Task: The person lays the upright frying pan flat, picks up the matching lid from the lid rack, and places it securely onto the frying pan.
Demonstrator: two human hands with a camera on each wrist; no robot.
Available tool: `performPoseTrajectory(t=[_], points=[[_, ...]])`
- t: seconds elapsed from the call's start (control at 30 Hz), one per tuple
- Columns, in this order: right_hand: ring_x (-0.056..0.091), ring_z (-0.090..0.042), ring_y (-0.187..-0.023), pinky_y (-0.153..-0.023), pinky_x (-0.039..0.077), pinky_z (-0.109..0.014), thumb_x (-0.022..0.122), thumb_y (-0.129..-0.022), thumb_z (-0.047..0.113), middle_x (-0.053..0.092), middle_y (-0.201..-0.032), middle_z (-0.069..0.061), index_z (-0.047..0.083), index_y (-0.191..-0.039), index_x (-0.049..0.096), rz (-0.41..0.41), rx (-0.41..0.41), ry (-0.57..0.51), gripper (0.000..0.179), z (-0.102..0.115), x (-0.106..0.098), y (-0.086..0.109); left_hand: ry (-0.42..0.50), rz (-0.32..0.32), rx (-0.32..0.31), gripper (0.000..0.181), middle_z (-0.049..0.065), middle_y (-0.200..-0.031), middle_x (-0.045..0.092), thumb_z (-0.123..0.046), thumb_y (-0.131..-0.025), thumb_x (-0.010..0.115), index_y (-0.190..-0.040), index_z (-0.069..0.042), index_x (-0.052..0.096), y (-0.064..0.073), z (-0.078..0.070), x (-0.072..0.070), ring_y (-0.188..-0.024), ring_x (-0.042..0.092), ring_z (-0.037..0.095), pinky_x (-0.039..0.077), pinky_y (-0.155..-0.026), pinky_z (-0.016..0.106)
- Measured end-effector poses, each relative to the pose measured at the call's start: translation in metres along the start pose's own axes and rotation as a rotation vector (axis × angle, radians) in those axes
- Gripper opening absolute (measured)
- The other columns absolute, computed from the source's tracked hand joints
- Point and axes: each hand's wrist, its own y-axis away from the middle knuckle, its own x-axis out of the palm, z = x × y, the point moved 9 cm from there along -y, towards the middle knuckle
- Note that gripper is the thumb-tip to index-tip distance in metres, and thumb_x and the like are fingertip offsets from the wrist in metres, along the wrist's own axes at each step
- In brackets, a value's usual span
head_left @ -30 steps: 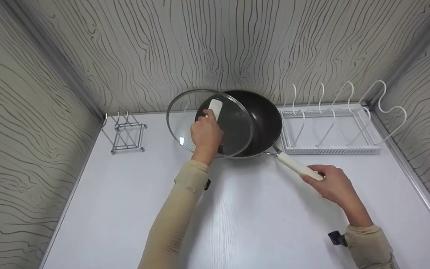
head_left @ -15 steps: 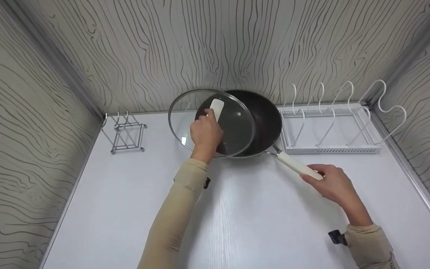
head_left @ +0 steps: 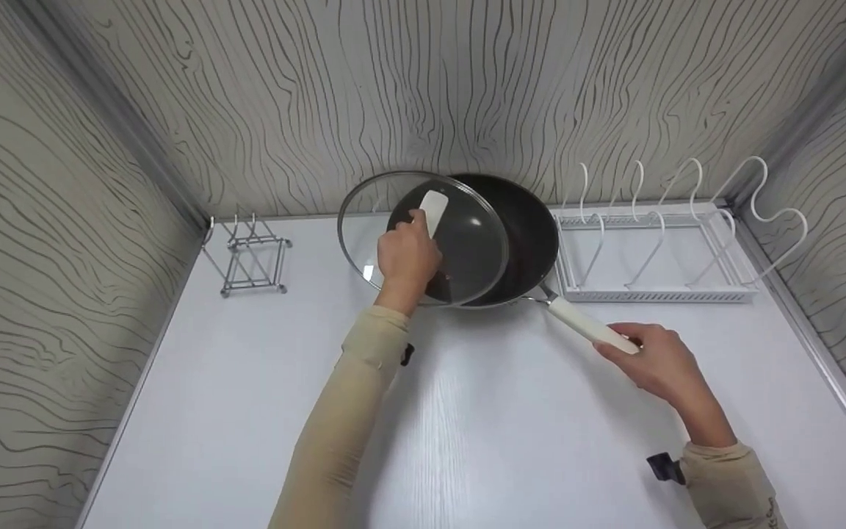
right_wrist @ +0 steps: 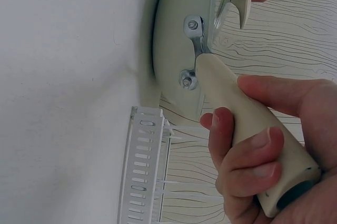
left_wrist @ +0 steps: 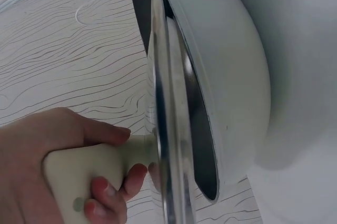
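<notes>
A dark-lined frying pan [head_left: 533, 235] with a cream outside [left_wrist: 237, 71] stands at the back of the table. My right hand [head_left: 654, 361] grips its cream handle [head_left: 581, 323], fingers wrapped round it in the right wrist view [right_wrist: 258, 129]. My left hand [head_left: 408, 253] holds the cream knob [head_left: 434, 209] of a round glass lid [head_left: 471, 242] with a metal rim. The lid overlaps the pan's left part and sticks out past it to the left. In the left wrist view the lid's rim [left_wrist: 171, 103] is right at the pan's edge, slightly tilted to it.
A white wire rack [head_left: 658, 296] with upright curved prongs stands just right of the pan. At the back left is a small grey metal rack [head_left: 254, 283]. Patterned walls [head_left: 423, 88] close off the back and both sides of the white table [head_left: 504, 411].
My left hand has shifted the lid slightly to the right, further over the pan. The right hand keeps its grip on the pan handle. The head view has tilted slightly.
</notes>
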Motion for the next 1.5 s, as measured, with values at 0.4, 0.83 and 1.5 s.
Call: performPoseTrajectory(t=[0.4,0.83,1.5], points=[[0.057,-0.017,-0.065,-0.053,0.046,-0.032,0.073,-0.096,0.037,0.071,-0.090,-0.012,-0.003,-0.134,0.065,0.003,-0.003,-0.001,0.056,0.000,0.005,0.002,0.042,0.026,0.010,0.058,0.012,-0.098,0.076,-0.036,-0.099,0.064,-0.149,-0.008,0.052,0.000,0.001,0.006,-0.077,0.073,0.026,0.058,-0.066,0.037],[0.057,-0.017,-0.065,-0.054,0.046,-0.033,0.074,-0.095,0.039,0.071,-0.089,-0.011,-0.002,-0.133,0.066,-0.001,-0.002,0.002,0.056,0.001,0.002,0.002,0.057,0.016,0.057,0.055,0.012,-0.096,0.077,-0.033,-0.098,0.064,-0.146,-0.009,0.055,-0.006,-0.004,0.005,-0.074,0.073,0.026,0.059,-0.065,0.038],[0.056,-0.016,-0.065,-0.054,0.045,-0.032,0.073,-0.096,0.039,0.069,-0.086,-0.009,-0.001,-0.133,0.066,-0.006,0.005,0.000,0.056,-0.001,-0.002,-0.001,0.050,0.011,0.065,0.056,0.011,-0.098,0.076,-0.036,-0.098,0.064,-0.146,-0.010,0.054,-0.009,-0.014,0.003,-0.078,0.074,0.026,0.059,-0.068,0.037]])
